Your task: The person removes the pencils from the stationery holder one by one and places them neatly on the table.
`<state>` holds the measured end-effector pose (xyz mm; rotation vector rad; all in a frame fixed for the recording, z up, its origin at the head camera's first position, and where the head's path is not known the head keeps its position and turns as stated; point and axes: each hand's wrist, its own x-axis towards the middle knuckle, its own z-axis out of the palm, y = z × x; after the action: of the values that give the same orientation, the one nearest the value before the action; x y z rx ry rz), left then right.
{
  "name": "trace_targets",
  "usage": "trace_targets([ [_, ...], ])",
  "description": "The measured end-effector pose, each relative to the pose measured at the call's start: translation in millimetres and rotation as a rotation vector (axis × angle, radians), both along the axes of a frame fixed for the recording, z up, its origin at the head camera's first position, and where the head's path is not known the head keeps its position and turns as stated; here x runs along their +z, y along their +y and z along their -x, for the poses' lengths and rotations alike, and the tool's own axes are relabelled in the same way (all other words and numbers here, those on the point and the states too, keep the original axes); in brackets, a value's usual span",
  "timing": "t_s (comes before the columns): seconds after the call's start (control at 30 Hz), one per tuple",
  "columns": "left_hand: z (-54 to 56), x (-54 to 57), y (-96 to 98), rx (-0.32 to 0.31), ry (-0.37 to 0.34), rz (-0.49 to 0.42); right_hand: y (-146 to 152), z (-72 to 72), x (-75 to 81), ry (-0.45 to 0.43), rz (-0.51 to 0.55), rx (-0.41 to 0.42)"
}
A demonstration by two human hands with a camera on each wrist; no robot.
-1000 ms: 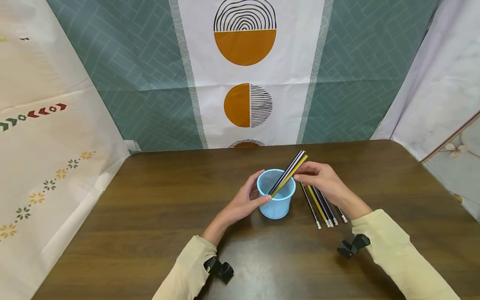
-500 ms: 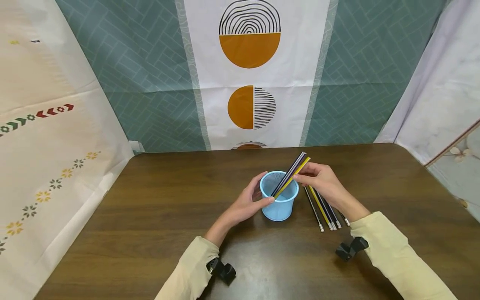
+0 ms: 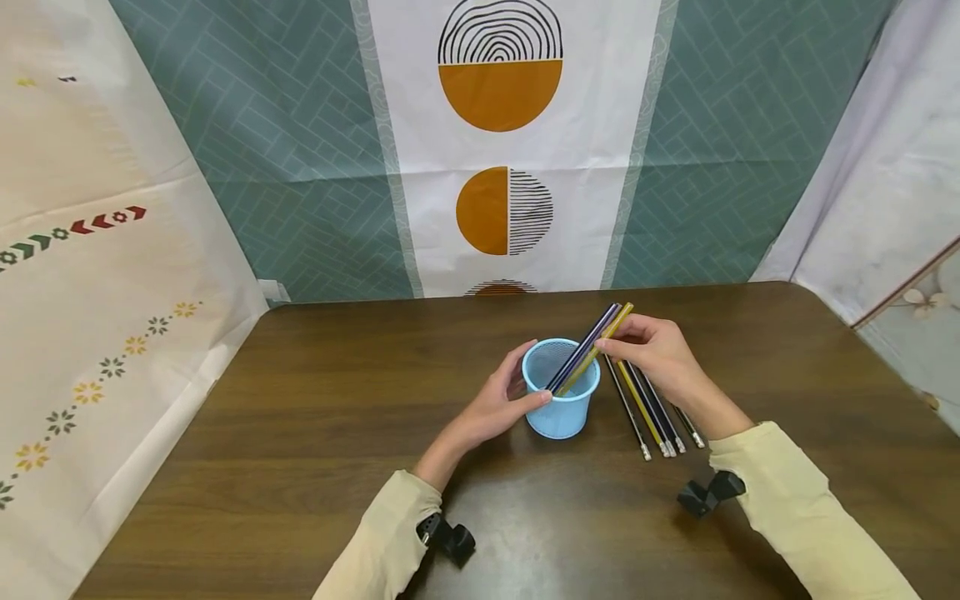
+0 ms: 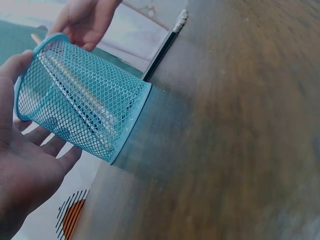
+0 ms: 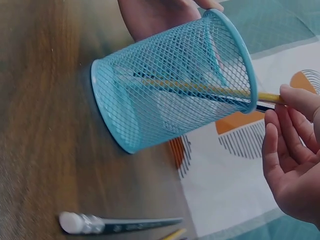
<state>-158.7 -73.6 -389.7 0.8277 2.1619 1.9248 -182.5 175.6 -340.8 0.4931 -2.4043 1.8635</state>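
A light blue mesh pencil cup (image 3: 557, 418) stands on the table, and my left hand (image 3: 495, 410) grips it with the thumb at the near rim and the fingers round the far side. Dark pencils (image 3: 581, 353) lean in the cup toward the right, their upper ends sticking out above the rim. Between thumb and fingers, my right hand (image 3: 660, 354) pinches a yellow pencil (image 5: 269, 97) just outside the rim. The yellow pencil's lower part shows through the mesh in the right wrist view.
Right of the cup, several pencils (image 3: 660, 417) lie on the brown wooden table (image 3: 337, 433), eraser ends toward the person and far ends partly under the right hand. A patterned cloth (image 3: 315, 167) hangs behind the table.
The right hand has shifted slightly up and right with the yellow pencil, which now stands a little apart from the dark ones. The left hand keeps its hold on the cup.
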Motion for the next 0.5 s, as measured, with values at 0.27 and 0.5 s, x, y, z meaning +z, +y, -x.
trace_targets([
  [0.27,-0.1,1.9,-0.8,0.011,-0.005,0.009,7.1,-7.7,13.5,0.050,-0.146,-0.032],
  [0.5,-0.6,1.2,-0.1,0.014,-0.010,0.021,8.2,-10.2,17.2,0.085,-0.052,-0.009],
])
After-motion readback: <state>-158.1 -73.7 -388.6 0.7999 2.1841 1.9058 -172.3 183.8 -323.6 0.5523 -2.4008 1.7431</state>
